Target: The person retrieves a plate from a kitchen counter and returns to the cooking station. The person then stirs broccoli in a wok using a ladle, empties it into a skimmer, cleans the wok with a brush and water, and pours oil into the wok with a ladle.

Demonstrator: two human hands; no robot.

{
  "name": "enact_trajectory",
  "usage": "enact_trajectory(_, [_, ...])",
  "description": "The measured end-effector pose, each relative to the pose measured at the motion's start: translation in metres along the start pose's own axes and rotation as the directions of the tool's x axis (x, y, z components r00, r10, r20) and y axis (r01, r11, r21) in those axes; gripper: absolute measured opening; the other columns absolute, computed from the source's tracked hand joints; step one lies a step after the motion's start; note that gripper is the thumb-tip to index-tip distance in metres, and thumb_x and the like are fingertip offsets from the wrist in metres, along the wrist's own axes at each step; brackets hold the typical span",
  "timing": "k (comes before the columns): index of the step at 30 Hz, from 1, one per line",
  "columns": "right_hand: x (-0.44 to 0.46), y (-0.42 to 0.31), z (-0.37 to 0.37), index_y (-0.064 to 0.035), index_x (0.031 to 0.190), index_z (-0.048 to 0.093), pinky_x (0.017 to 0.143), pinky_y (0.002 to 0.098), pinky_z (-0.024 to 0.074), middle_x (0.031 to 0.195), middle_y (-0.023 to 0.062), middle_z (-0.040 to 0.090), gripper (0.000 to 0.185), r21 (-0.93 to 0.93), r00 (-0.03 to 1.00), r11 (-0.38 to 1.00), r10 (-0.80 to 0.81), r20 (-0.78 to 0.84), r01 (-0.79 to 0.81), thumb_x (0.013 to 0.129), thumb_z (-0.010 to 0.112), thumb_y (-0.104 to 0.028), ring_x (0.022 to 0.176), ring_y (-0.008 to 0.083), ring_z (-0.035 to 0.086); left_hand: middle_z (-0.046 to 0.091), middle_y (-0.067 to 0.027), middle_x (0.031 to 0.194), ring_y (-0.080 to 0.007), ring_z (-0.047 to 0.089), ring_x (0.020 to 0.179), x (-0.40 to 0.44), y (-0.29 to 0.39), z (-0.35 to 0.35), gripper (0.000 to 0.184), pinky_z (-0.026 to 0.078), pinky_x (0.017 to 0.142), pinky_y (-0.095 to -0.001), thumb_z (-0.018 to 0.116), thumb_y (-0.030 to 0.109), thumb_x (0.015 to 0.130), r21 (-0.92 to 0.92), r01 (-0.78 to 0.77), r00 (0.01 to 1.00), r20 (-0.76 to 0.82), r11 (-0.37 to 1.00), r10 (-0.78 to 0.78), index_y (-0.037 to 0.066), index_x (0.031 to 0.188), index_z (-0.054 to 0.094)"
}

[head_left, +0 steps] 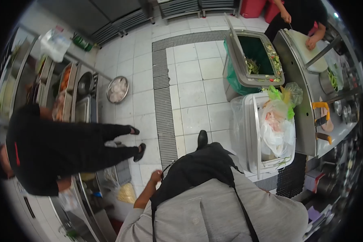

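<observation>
My left hand (pixel 156 176) hangs low beside my body, over the tiled floor. Its fingers look curled in, close to a thin black tie at the edge of my black apron (pixel 197 171). Whether the tie or anything else is inside the fingers is too small to make out. My right hand is out of sight; only the grey right sleeve (pixel 282 209) shows. One black shoe (pixel 202 140) sticks out past the apron.
Ahead right stand a grey bin (pixel 240 78) and a white bin (pixel 252 133) with plastic bags. A co-worker (pixel 52 149) stands left by food shelves. Another person's hand (pixel 311 42) rests at a cutting board (pixel 304 48). A metal bowl (pixel 117 89) and a floor grate (pixel 163 101) lie ahead.
</observation>
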State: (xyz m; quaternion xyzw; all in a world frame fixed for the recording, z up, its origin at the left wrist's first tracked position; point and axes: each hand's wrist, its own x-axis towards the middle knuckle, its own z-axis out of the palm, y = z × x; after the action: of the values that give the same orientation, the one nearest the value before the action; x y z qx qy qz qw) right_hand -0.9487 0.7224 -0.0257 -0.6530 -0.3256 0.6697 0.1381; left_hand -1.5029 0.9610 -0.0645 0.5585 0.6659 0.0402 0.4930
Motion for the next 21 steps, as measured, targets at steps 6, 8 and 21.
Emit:
enact_trajectory(6, [0.056,-0.114,-0.022,-0.0050,0.097,0.062,0.059,0.0454,0.0498,0.090,0.0114,0.061,0.027,-0.217,0.974,0.968,-0.162,-0.157,0.126,0.081,0.055,-0.025,0.071,0.0299,0.060,0.066,-0.0154,0.083,-0.0293,0.065,0.076,0.072,0.060,-0.054,0.024,0.052,0.067,-0.0415,0.058,0.029,0.086,0.394,-0.434,0.900,0.223,0.810,0.374,0.006,0.092,0.064])
enact_trajectory(8, [0.092,-0.151,-0.038,-0.0055,0.093,0.064,0.059,0.0455,0.0497,0.086,0.0112,0.062,0.025,-0.309,0.950,0.938,-0.229,-0.211,0.157,0.078,0.057,-0.024,0.069,0.0303,0.060,0.066,-0.0156,0.082,-0.0296,0.065,0.076,0.119,0.083,-0.085,0.024,0.052,0.067,-0.0417,0.058,0.028,0.085,0.492,-0.588,0.808,0.324,0.642,0.491,0.006,0.092,0.064])
enact_trajectory(21, [0.200,-0.496,-0.182,-0.0064,0.086,0.064,0.056,0.0254,0.0456,0.071,0.0007,0.060,0.011,0.412,0.925,0.894,-0.009,-0.380,0.178,0.089,0.061,-0.017,0.063,0.0109,0.054,0.063,-0.0142,0.074,-0.0240,0.063,0.065,0.495,0.485,-0.240,0.022,0.053,0.065,-0.0380,0.052,0.006,0.079,0.116,-0.128,0.984,0.141,0.985,0.111,0.008,0.100,0.059])
